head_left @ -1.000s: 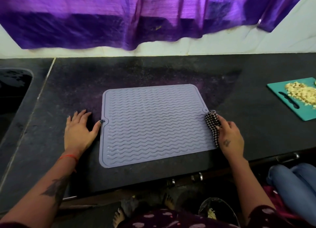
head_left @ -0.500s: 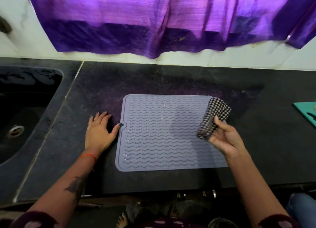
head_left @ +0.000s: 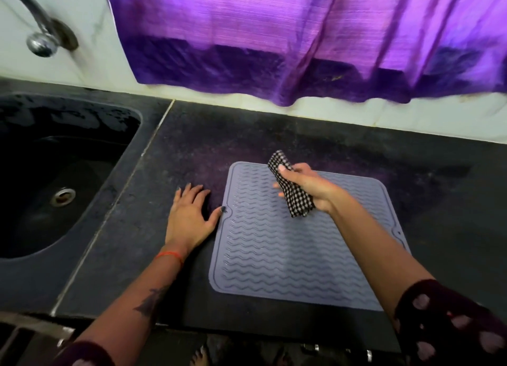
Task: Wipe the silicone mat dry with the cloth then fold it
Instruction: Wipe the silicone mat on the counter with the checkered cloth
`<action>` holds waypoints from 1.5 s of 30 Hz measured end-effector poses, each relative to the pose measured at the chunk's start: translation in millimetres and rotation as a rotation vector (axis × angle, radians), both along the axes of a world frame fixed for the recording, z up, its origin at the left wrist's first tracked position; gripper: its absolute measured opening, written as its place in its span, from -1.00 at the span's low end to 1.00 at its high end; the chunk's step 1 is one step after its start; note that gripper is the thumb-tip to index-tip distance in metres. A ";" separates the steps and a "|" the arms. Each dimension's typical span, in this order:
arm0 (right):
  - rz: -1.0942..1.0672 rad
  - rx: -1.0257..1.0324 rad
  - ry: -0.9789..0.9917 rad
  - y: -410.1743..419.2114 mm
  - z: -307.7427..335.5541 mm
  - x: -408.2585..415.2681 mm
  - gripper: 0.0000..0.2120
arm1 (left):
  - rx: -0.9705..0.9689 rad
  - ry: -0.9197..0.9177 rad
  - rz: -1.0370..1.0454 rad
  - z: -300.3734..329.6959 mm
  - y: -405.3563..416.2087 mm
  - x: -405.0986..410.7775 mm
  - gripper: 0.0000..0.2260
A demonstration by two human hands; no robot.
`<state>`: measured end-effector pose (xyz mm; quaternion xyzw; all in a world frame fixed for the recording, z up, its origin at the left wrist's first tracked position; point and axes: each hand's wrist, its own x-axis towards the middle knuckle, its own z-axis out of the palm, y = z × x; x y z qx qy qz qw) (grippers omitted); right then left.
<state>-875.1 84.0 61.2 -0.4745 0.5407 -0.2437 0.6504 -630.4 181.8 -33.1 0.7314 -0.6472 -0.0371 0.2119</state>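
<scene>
Much of the scene was cut off or soft: the curved metal tap (head_left: 38, 33) at the upper left was blurred and ran out of the top edge, the dark sunken sink basin (head_left: 55, 179) with its round steel drain was clipped at the left, and the shiny purple fabric (head_left: 301, 41) hanging along the white wall left the frame at the top and right. Whether the mat was still damp could not be told. The grey-lilac rectangular silicone mat (head_left: 288, 256) lay flat on the black speckled stone countertop (head_left: 170, 157), well right of the sink; it had rounded corners, a raised border and rows of wavy ridges, and part of its far half was hidden behind the right forearm. The folded black-and-white checked cloth (head_left: 295, 192) looked like a coarse woven strip, its middle covered by fingers. The right hand (head_left: 310, 184) was closed around that cloth — thumb on top, fingers curled beneath — over the mat's far-left part; whether the cloth's lower end touched the ridges was unclear. The left hand (head_left: 189, 214) lay spread flat, palm down, on the countertop just beside the mat, with the thumb tip touching its left edge by a small notch; a thin red thread circled the wrist.
</scene>
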 end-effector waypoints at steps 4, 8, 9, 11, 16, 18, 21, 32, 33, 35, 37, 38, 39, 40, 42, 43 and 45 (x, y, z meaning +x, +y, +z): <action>0.261 -0.393 0.498 -20.2 9.3 34.7 -0.48 | -0.016 0.009 0.001 -0.5 -0.4 -0.1 -0.34; 0.413 -0.750 0.864 -31.4 -12.3 60.9 -0.38 | -0.017 0.005 0.002 -2.1 -1.6 0.7 -0.36; 0.500 -0.765 0.925 -29.6 -25.3 63.2 -0.35 | -0.020 0.004 -0.001 -2.5 -1.6 0.6 -0.36; 0.628 -0.785 1.017 -23.2 -51.2 63.1 -0.38 | -0.023 0.001 -0.005 -3.7 -1.8 0.8 -0.37; 0.588 -0.880 1.023 -28.1 -66.7 56.7 -0.49 | -0.022 -0.007 -0.006 -4.0 -3.5 0.9 -0.38; 0.585 -0.894 1.009 -30.4 -65.5 56.0 -0.51 | -0.024 -0.008 -0.005 -3.8 -3.6 1.1 -0.38; 0.600 -0.887 0.942 -41.8 -63.2 55.3 -0.51 | -0.026 -0.001 -0.006 -2.7 -3.4 0.9 -0.38; 0.590 -0.959 0.961 -7.3 -68.8 43.5 -0.28 | -0.035 0.004 -0.002 -3.2 -3.5 0.4 -0.39; 0.613 -0.909 0.921 -13.1 -64.1 43.8 -0.32 | -0.029 0.005 -0.004 -3.0 -3.3 0.2 -0.38; 0.592 -0.844 0.765 -21.8 -56.4 43.5 -0.38 | -0.023 0.004 0.001 -2.5 -3.1 0.1 -0.37; 0.534 -0.838 0.661 -15.9 -54.4 41.1 -0.38 | -0.018 -0.001 0.000 -2.4 -2.7 -0.1 -0.37; 0.522 -0.859 0.678 -7.4 -58.1 39.9 -0.36 | -0.020 -0.001 -0.001 -2.5 -2.8 0.1 -0.37; 0.517 -0.898 0.732 3.4 -64.4 38.9 -0.35 | -0.019 -0.001 0.000 -2.9 -3.1 0.6 -0.37; 0.514 -0.947 0.799 14.3 -70.4 38.3 -0.33 | -0.017 -0.002 0.000 -3.1 -3.1 0.9 -0.37; 0.501 -0.990 0.876 24.0 -74.9 39.2 -0.30 | -0.018 -0.004 -0.002 -2.9 -3.3 0.5 -0.36; 0.515 -0.959 0.880 20.4 -72.4 40.1 -0.31 | -0.019 -0.004 -0.004 -2.5 -3.5 0.3 -0.36; 0.581 -0.842 0.824 8.3 -62.9 40.6 -0.36 | -0.016 -0.006 -0.008 -2.1 -3.4 0.2 -0.35</action>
